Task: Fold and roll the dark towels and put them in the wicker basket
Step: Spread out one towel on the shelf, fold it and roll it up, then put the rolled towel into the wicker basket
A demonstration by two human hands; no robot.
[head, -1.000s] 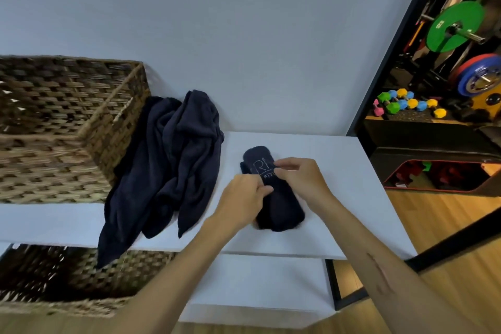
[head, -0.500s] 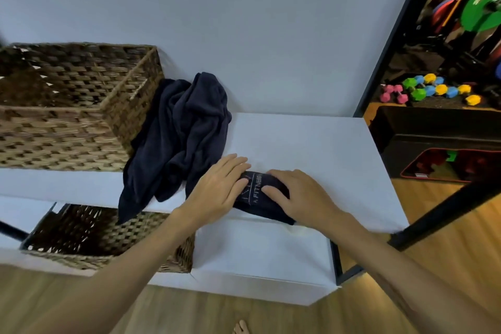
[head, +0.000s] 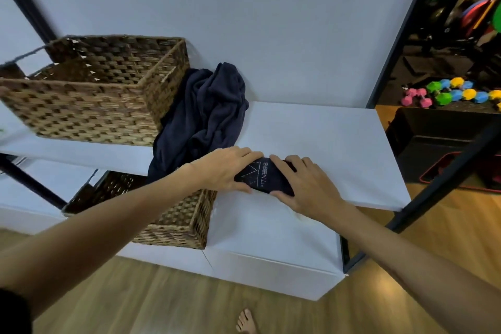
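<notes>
A rolled dark towel (head: 264, 177) with white FITNESS lettering lies at the front edge of the white shelf (head: 325, 144). My left hand (head: 225, 169) grips its left end, fingers over the top and thumb underneath. My right hand (head: 303, 187) grips its right end the same way. Behind them, a heap of loose dark towels (head: 206, 114) leans against a large wicker basket (head: 89, 97) on the shelf and hangs over the shelf's edge. A second wicker basket (head: 176, 219) sits on the lower shelf below my left forearm.
A grey wall backs the shelf. Black frame posts (head: 439, 192) stand at the shelf's right end. To the right lie a black box (head: 433, 144), coloured dumbbells (head: 455, 93) and weight plates. Wooden floor and a bare foot (head: 246, 323) show below.
The view has pulled back and tilted down. Both hands have closed round the roll, thumbs now under it, and it sits at the shelf's front edge with its lettering turned round.
</notes>
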